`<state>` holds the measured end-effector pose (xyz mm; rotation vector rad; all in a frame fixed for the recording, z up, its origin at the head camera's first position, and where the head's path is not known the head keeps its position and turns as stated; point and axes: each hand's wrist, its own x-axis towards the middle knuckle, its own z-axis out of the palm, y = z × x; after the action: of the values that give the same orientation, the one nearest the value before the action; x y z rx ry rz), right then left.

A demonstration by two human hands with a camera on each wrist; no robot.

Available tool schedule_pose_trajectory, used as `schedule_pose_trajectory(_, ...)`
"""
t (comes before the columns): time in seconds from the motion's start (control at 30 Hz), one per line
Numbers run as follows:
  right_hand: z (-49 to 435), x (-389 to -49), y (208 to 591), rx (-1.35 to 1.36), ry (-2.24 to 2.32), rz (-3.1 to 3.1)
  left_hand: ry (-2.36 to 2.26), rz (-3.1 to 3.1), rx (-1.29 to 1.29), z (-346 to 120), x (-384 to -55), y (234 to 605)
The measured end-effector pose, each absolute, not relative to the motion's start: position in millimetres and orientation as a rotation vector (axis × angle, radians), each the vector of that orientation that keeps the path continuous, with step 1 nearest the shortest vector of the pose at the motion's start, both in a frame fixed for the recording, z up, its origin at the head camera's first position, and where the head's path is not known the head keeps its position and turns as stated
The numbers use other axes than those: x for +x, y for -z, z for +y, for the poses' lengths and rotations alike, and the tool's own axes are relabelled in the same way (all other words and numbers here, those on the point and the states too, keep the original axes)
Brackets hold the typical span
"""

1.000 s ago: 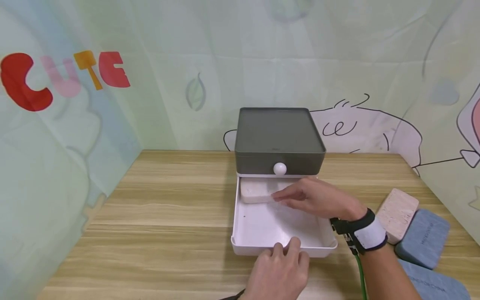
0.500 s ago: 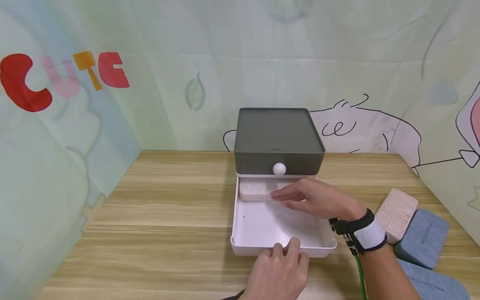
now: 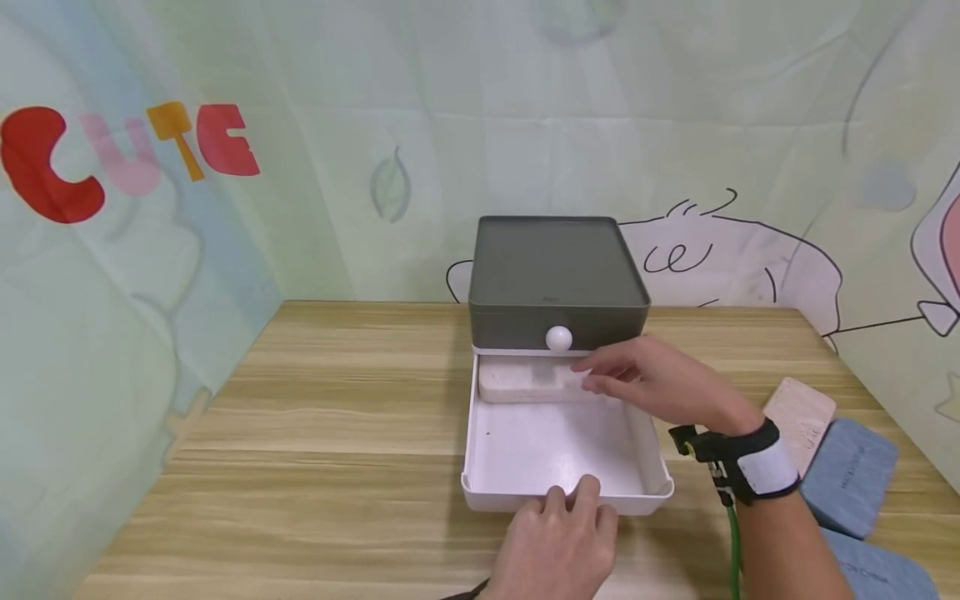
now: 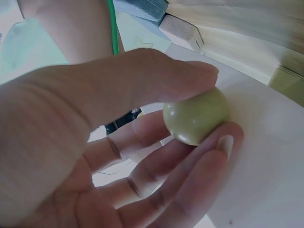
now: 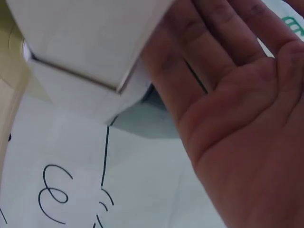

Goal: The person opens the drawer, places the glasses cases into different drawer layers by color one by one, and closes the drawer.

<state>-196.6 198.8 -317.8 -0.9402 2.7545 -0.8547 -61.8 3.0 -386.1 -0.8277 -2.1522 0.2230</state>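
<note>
A white drawer [image 3: 555, 446] stands pulled out from under a dark grey-topped box [image 3: 555, 262]. At its back lies a pale pinkish rectangular block [image 3: 517, 381]. My left hand [image 3: 558, 542] is at the drawer's front; the left wrist view shows its thumb and fingers pinching a round knob [image 4: 195, 116], which the hand hides in the head view. My right hand [image 3: 671, 383] hovers over the drawer's right side with loosely bent fingers and nothing in them. Its fingertips overlap the block's right end; whether they touch it I cannot tell.
On the right of the wood-grain table [image 3: 337, 450] lie another pinkish block [image 3: 806, 412] and two blue blocks, one [image 3: 851, 477] behind the other [image 3: 877, 567]. A white knob [image 3: 558, 337] sits on the upper drawer's grey front. A printed cloth [image 3: 315, 150] hangs behind.
The right hand has drawn back rightward and slightly away from the block's middle. The block slid slightly farther back earlier. The left hand stays at the drawer front.
</note>
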Motion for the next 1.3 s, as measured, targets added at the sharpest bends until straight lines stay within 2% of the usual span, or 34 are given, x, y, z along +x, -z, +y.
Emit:
schedule_pose_trajectory(0.57, 259, -199, 309, -0.617, 0.806, 3.094, -0.187, -2.096, -0.784, 4, -63, 388)
schedule_pose_trajectory(0.83, 289, -216, 330, -0.298, 0.653, 3.05, -0.193, -2.105, -0.781, 3, -62, 389)
schedule_pose_trajectory(1.3, 334, -225, 362, 0.058, 0.435, 2.911, -0.195, -2.14, -0.808, 4, -61, 387)
